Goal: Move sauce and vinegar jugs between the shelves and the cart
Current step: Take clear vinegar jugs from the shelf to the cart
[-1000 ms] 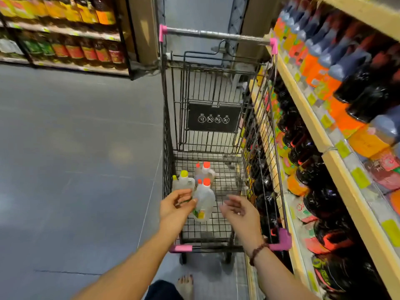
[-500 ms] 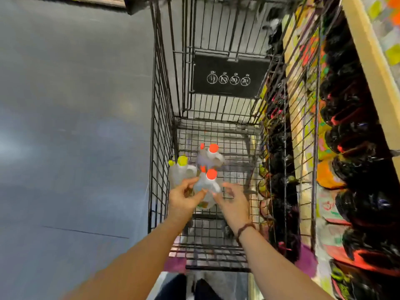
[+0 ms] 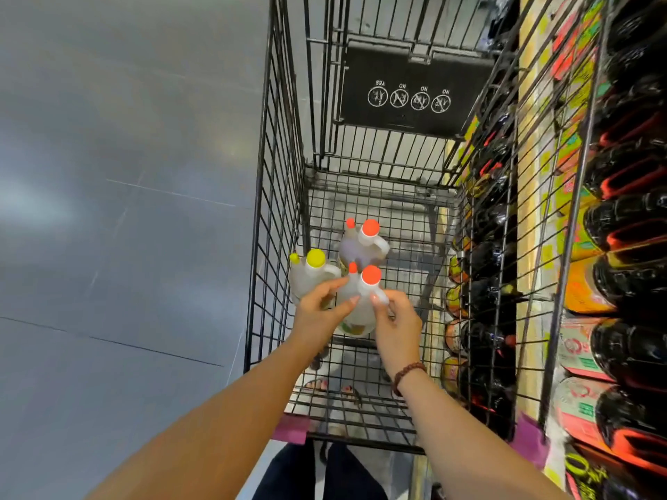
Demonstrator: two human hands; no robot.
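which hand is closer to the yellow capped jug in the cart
Left. The left hand holds the near orange-capped jug, right beside the yellow-capped jug; the right hand grips the orange-capped jug's handle, on the opposite side.

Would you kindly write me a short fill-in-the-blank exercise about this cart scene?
The cart holds ___ jugs.
The left hand and right hand hold the nearer jug, whose cap is ___.
The leftmost jug has a ___ cap.
The bead bracelet is on the ___ wrist.
Missing words: three; orange; yellow; right.
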